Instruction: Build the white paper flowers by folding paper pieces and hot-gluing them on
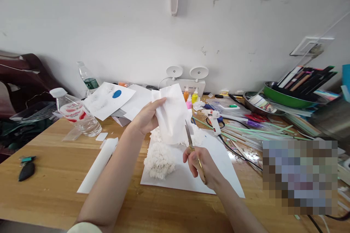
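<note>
My left hand (149, 116) pinches a sheet of white paper (172, 116) by its left side, holding it up above the table. In my right hand (202, 164) is a pair of gold-handled scissors (189, 134), its blades pointing up beside the paper's lower right edge. Whether the blades touch the paper I cannot tell. Below, a fluffy heap of white paper shreds (160, 162) lies on a large white sheet (218, 171); more shreds are partly hidden behind the held paper.
Water bottles (79, 116) and a rolled paper (95, 169) stand or lie left. A hot glue gun (214, 120), paint bottles (194, 96) and green sticks (254, 133) are behind and right. A green pan (290, 96) holds markers. A black clip-like object (26, 169) lies far left.
</note>
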Action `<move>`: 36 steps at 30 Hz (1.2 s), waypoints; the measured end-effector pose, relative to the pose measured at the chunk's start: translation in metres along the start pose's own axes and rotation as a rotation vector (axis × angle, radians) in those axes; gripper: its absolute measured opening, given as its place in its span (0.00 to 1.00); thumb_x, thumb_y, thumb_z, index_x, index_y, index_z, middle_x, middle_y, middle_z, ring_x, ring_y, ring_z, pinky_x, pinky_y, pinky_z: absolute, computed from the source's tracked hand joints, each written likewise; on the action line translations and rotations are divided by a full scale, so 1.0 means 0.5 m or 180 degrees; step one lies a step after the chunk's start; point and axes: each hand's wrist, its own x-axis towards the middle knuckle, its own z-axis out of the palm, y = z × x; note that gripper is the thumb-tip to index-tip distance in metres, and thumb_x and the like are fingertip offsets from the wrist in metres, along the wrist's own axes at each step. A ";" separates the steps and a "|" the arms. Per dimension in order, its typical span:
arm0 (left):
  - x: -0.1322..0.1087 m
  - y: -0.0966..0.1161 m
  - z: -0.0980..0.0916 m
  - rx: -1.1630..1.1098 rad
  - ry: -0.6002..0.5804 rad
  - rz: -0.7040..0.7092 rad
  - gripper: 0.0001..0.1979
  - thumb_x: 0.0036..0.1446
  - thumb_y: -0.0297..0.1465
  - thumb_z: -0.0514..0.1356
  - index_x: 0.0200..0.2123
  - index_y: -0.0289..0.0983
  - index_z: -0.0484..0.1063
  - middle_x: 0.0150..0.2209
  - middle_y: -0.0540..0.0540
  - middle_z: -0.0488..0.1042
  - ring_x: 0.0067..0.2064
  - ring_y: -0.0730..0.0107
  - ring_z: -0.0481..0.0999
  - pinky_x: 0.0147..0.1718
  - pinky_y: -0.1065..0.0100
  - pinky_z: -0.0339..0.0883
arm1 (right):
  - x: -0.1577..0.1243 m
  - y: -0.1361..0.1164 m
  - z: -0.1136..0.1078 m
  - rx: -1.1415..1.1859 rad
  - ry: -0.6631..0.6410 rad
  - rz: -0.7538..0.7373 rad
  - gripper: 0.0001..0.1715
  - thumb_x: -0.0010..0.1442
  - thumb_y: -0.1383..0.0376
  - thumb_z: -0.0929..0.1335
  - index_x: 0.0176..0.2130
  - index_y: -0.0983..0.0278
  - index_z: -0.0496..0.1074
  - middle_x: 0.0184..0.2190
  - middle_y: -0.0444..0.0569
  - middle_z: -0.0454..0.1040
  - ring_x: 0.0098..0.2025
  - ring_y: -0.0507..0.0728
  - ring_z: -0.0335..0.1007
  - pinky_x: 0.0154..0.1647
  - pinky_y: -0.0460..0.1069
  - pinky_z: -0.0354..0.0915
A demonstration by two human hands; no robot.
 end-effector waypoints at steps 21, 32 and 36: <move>0.002 -0.022 0.019 -0.0008 -0.0124 -0.0293 0.08 0.54 0.28 0.55 0.34 0.31 0.72 0.31 0.44 0.77 0.33 0.68 0.75 0.32 0.72 0.68 | 0.000 0.008 -0.006 0.0165 -0.0040 -0.0254 0.36 0.50 0.38 0.54 0.12 0.62 0.56 0.08 0.43 0.54 0.14 0.49 0.53 0.13 0.45 0.49; -0.002 -0.022 0.024 0.0010 -0.0086 -0.0373 0.09 0.54 0.28 0.54 0.35 0.31 0.72 0.32 0.44 0.77 0.33 0.68 0.75 0.34 0.71 0.69 | 0.001 0.006 -0.007 0.0200 -0.0036 -0.0233 0.36 0.48 0.37 0.54 0.12 0.63 0.57 0.07 0.42 0.54 0.13 0.48 0.50 0.12 0.44 0.47; 0.001 -0.024 0.023 0.0023 -0.0067 -0.0347 0.09 0.54 0.29 0.55 0.35 0.31 0.72 0.33 0.43 0.77 0.34 0.68 0.75 0.35 0.71 0.69 | 0.003 0.004 -0.005 0.0227 -0.0002 -0.0162 0.37 0.47 0.36 0.54 0.12 0.63 0.58 0.07 0.43 0.55 0.13 0.48 0.50 0.11 0.44 0.47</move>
